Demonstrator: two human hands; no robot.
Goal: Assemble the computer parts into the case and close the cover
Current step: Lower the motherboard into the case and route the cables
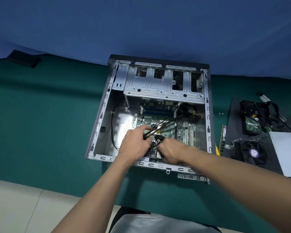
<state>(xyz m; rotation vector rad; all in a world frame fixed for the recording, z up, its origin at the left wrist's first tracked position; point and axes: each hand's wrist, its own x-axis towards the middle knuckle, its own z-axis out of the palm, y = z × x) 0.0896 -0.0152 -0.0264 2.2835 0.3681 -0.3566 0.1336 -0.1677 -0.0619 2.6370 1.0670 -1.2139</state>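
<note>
I judge the job to be at an early-to-middle stage. The case lies open on its side at the far middle of the green surface, with the motherboard already seated in it below the empty drive cage. Cabling is the step in hand. Still outside, near the right edge of the surface, are a memory stick, a cooler fan and a boxy part trailing wires on a black mat. A pale panel, which I take to be the cover, lies beside them, so fitting and closing remain. The left hand is inside the case over the board, its fingers curled round a bundle of black cables that runs up toward the board's far right. The right hand sits just beside it at the near wall, knuckles up, touching a black plug. Its fingertips are hidden, so I cannot tell whether they pinch it.
</note>
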